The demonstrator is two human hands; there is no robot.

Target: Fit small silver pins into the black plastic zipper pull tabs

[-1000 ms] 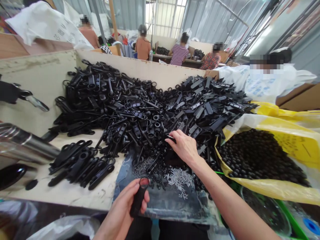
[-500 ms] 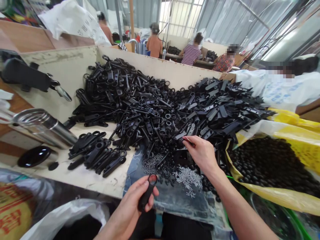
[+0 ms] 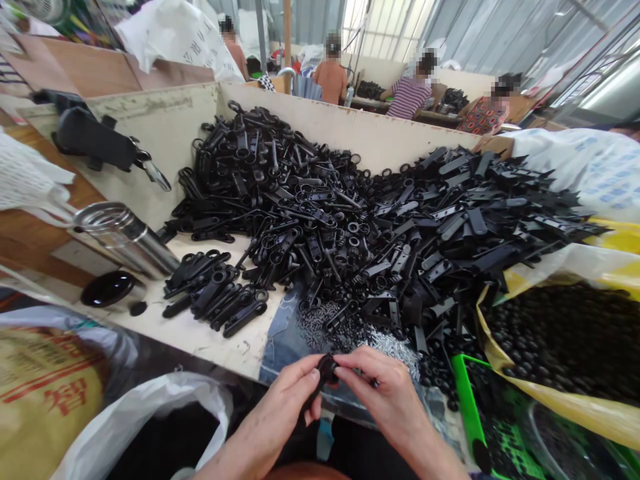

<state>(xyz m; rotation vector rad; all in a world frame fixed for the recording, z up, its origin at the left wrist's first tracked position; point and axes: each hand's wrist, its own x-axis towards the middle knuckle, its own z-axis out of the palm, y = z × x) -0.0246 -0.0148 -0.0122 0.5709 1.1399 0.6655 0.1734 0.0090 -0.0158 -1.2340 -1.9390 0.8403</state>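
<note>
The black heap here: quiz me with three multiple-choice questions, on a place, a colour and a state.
1. Where are the round black beads?
A) In a yellow sack
B) On the bench
C) Behind the wall

2. What colour is the crate rim?
A) Blue
B) Green
C) Red

3. What do the hands do?
A) Left hand and right hand pinch a small black part
B) Both dig in the heap
C) Both rest on the bench

1 A: the beads fill the sack.
2 B: the rim is green.
3 A: fingers of both meet on it.

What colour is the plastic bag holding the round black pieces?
Yellow with whitish patches; the plastic bag shows best in the head view.
</note>
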